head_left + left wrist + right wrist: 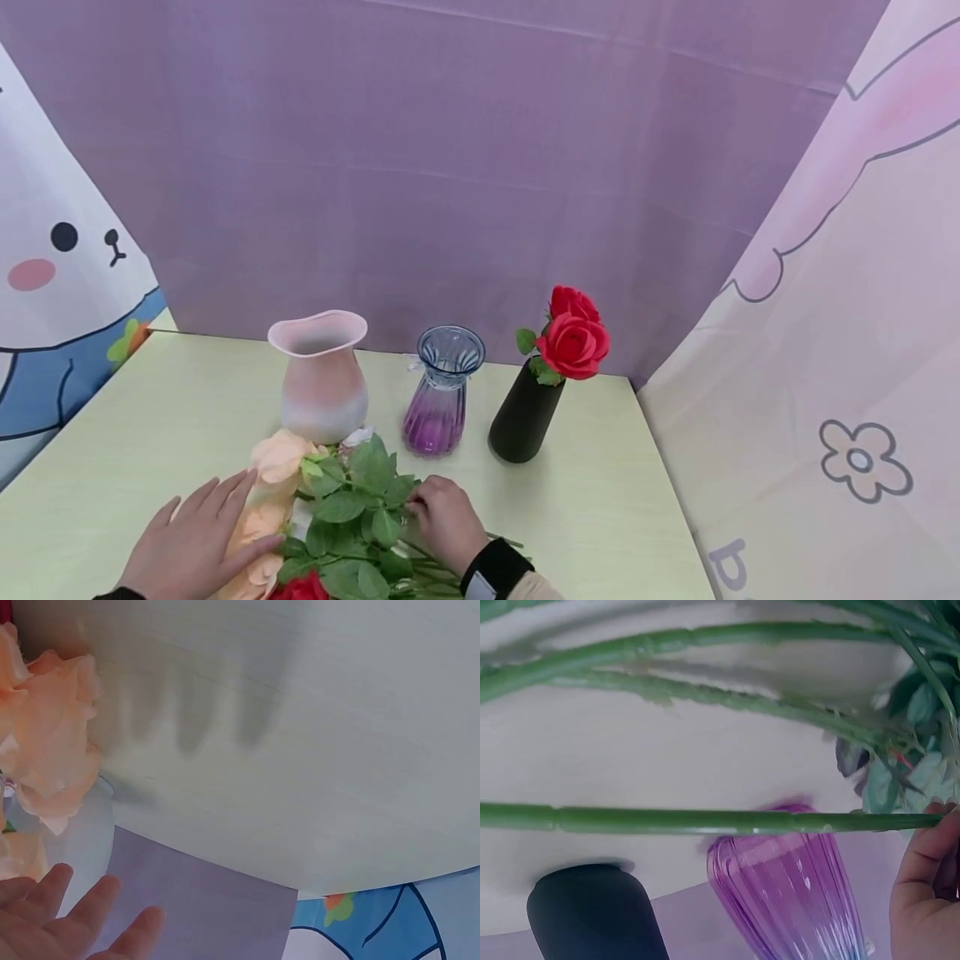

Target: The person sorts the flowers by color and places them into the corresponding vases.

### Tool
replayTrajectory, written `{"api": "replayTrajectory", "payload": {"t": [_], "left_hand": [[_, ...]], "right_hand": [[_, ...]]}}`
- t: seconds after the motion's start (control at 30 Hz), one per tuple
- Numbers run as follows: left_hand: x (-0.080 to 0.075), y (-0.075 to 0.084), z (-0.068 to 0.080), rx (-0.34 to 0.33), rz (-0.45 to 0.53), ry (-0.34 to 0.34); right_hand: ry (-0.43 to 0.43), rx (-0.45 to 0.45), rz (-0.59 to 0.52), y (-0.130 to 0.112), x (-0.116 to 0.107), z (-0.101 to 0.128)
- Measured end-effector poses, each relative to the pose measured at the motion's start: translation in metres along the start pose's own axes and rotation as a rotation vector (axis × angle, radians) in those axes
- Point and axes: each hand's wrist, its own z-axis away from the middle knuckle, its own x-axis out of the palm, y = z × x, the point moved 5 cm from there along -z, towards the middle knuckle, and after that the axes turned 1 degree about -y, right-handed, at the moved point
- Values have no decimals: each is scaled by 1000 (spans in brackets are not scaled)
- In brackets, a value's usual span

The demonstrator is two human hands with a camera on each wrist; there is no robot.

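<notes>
Two hands at a bunch of artificial flowers on the pale green table (600,500).

The left hand (195,546) lies flat, fingers straight, on soft peach fabric roses (273,467); the right hand (446,521) curls its fingers around a ridged green plastic stem (705,820), near the ribbed purple glass vase (438,400).

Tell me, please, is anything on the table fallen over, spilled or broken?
Nothing stands out. The pink vase, the purple glass vase and the black vase holding red roses all stand upright on the table. The other flowers lie loose between the left hand and the right hand, with no visible spill or breakage.
</notes>
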Motion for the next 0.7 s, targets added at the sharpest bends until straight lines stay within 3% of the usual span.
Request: {"api": "replayTrajectory", "payload": {"t": [0.33, 0.43, 0.5, 0.53, 0.7], "left_hand": [[-13, 8, -2, 18, 22, 33], [1, 0, -10, 31, 9, 38], [33, -19, -23, 48, 2, 59], [59, -33, -32, 48, 7, 85], [215, -123, -90, 74, -35, 243]], "right_hand": [[57, 8, -13, -22, -59, -13], [97, 0, -10, -23, -71, -17], [126, -2, -8, -23, -78, -21], [139, 0, -7, -23, -81, -23], [199, 6, -28, -24, -104, -36]]}}
